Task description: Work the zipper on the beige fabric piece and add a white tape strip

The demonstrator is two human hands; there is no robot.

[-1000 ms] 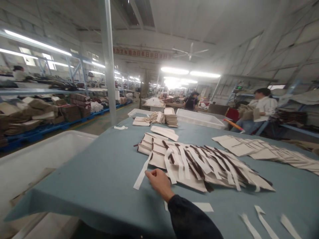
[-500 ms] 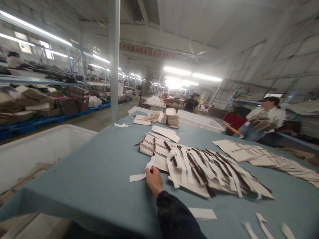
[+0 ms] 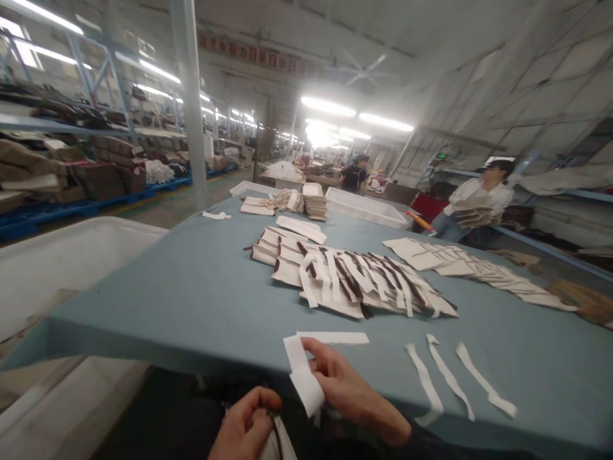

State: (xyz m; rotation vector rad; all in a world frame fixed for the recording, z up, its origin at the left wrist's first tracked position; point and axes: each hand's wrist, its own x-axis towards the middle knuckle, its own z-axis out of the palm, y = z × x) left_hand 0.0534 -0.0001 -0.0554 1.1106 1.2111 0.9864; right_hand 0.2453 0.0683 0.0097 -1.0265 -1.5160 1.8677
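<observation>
My right hand (image 3: 352, 390) pinches a white strip (image 3: 301, 377) above the near edge of the green-covered table (image 3: 191, 300). Below and to the left, my left hand (image 3: 249, 421) is closed on a cream fabric piece (image 3: 280, 441) with a dark edge, partly cut off by the frame's bottom. One flat white strip (image 3: 340, 337) lies just beyond my right hand. Three loose curled strips (image 3: 450, 377) lie to the right. Farther back, overlapping cream pieces with dark bands (image 3: 292, 265) spread across the table, several with white strips on top.
White bins stand at the left (image 3: 86, 249) and behind the table (image 3: 366, 207). A fabric stack (image 3: 314, 203) sits at the far edge, and more cream pieces (image 3: 469, 265) fan out at the right. A person (image 3: 479, 198) holding fabric is beyond the table.
My right hand has drawn back toward the near table edge with a white strip. My left hand has come into view with the cream piece. The view has shifted.
</observation>
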